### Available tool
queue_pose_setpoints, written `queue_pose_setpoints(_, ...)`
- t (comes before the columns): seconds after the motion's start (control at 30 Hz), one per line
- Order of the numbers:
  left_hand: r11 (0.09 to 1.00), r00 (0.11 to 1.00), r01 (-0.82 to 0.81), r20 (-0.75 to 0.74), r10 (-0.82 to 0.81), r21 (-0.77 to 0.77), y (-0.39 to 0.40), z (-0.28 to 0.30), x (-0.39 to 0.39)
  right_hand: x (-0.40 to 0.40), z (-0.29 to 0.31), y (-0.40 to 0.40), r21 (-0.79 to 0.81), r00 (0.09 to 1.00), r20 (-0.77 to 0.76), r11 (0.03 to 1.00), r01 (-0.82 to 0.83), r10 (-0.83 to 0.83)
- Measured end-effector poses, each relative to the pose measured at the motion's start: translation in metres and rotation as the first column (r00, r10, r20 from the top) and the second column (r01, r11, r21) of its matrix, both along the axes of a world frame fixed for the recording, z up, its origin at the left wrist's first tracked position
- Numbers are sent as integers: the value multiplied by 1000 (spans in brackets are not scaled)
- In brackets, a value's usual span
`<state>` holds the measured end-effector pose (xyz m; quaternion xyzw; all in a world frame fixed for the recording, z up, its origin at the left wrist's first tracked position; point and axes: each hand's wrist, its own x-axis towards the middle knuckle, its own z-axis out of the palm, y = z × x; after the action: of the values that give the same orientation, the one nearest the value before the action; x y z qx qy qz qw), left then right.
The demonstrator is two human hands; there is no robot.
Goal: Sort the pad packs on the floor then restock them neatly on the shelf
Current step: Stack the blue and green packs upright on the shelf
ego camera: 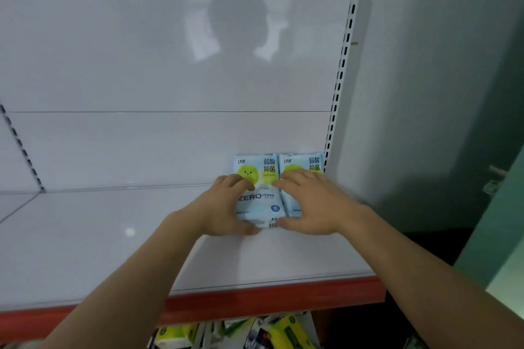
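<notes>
Two light blue pad packs with green smiley circles stand side by side at the back right corner of the white shelf point(113, 235). My left hand point(224, 207) grips the left pad pack point(256, 198), fingers curled over its front and thumb under its lower edge. My right hand point(314, 201) holds the right pad pack point(300, 160), fingers spread across its face and thumb at the bottom. The right pack's lower half is hidden by that hand.
The shelf has a red front edge point(255, 300) and a white back panel. A perforated upright point(343, 65) bounds it on the right, with a grey wall point(425, 93) beyond. Several yellow and white packs point(286, 331) lie below the shelf.
</notes>
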<state>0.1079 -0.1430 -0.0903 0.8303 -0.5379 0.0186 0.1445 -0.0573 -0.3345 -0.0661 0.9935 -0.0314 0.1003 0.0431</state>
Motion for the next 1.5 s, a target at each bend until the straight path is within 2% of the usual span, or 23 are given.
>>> queue_pose_setpoints(0.13,1000,999,-19,-32,19,11,4,1,1,16,-13,15,-45,998,-46,998,-49,47)
queue_pose_setpoints(0.23,995,979,-75,-192,62,-59,7,9,1,18,-7,15,94,1000,-2,995,-21,21)
queue_pose_setpoints(0.33,936,878,-204,-477,46,-287,5,19,2,20,6,12,285,995,74,957,42,-66)
queue_pose_setpoints(0.37,910,838,-268,-543,58,-315,3,22,0,22,8,12,325,991,86,943,67,-101)
queue_pose_setpoints(0.47,878,774,-360,-626,93,-314,-7,25,-7,35,10,13,353,980,83,925,138,-178)
queue_pose_setpoints(0.53,889,751,-343,-657,65,-304,-7,22,-6,39,8,13,368,976,92,917,151,-197)
queue_pose_setpoints(0.63,927,830,-269,-551,85,-262,-2,13,3,38,4,11,361,979,128,927,104,-160)
queue_pose_setpoints(0.7,914,862,-280,-497,104,-294,-1,9,6,36,3,10,327,984,134,942,69,-119)
queue_pose_setpoints(0.87,879,857,-359,-484,177,-314,-10,7,10,47,-3,4,139,972,177,982,129,-153)
queue_pose_setpoints(1.0,883,898,-408,-278,342,-232,-25,5,8,54,-8,5,33,956,213,979,202,-204)
queue_pose_setpoints(1.13,831,905,-425,-192,380,-360,-28,7,2,42,-6,-3,34,953,230,981,193,-195)
queue_pose_setpoints(1.17,823,917,-396,-126,379,-407,-27,8,-1,36,-4,-8,45,956,231,983,177,-183)
queue_pose_setpoints(1.27,832,902,-137,279,329,-537,-29,12,-12,12,0,-27,54,964,234,992,116,-126)
queue_pose_setpoints(1.3,849,883,-51,374,284,-525,-31,14,-20,3,-1,-34,16,964,245,994,105,-106)
queue_pose_setpoints(1.33,888,891,3,403,206,-461,-33,17,-30,-6,-2,-40,-43,961,259,993,107,-93)
queue_pose_setpoints(1.43,991,960,22,281,17,-134,-47,13,-60,-33,-6,-53,-178,974,197,973,146,-110)
queue_pose_setpoints(1.5,1000,975,10,223,-16,26,-59,3,-73,-47,-10,-60,-151,989,104,982,117,-102)
